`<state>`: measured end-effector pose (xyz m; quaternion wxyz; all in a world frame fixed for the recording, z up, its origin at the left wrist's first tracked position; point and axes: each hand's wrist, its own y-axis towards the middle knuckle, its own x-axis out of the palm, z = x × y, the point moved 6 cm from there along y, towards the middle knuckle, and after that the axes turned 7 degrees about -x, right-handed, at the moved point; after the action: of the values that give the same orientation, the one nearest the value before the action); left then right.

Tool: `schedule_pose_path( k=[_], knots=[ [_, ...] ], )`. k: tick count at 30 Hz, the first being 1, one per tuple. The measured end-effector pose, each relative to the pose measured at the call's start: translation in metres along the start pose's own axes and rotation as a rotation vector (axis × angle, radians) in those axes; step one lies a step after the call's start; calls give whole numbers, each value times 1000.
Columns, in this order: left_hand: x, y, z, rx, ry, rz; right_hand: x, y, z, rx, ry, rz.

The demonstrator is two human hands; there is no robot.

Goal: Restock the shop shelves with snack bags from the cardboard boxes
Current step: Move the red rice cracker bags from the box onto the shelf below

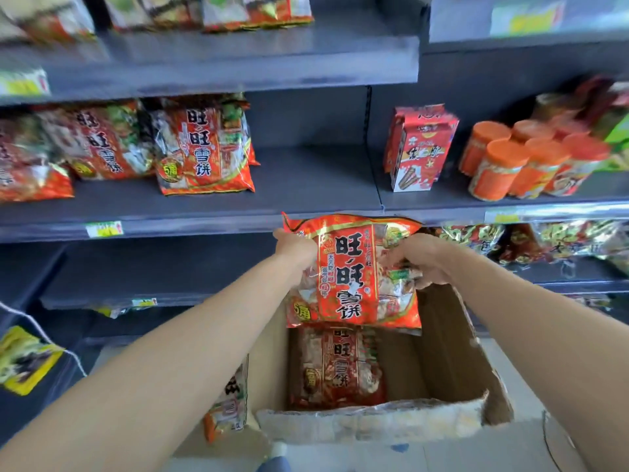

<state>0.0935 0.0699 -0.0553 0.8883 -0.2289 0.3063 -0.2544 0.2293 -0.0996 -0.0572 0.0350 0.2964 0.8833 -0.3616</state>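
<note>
Both hands grip one red rice-cracker bag (354,270) upright above the open cardboard box (374,420): the left hand (294,248) is closed on its upper edge at ten o'clock, the right hand (420,258) pinches its side at three o'clock. A second like bag (335,367) stands inside the box. At twelve o'clock above the held bag runs the grey shelf (306,189), with matching bags (204,148) at ten o'clock and orange-lidded tubs (524,161) at two o'clock.
</note>
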Motion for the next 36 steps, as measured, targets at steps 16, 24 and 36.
schedule_pose_path(
  k=[16,24,36],
  knots=[
    [-101,93,118,258,-129,-8,22,78,-185,-421,99,360],
    [-89,186,138,254,-103,-145,29,168,-199,-379,153,463],
    [-75,248,160,311,-192,-75,32,213,-203,-354,207,452]
  ],
)
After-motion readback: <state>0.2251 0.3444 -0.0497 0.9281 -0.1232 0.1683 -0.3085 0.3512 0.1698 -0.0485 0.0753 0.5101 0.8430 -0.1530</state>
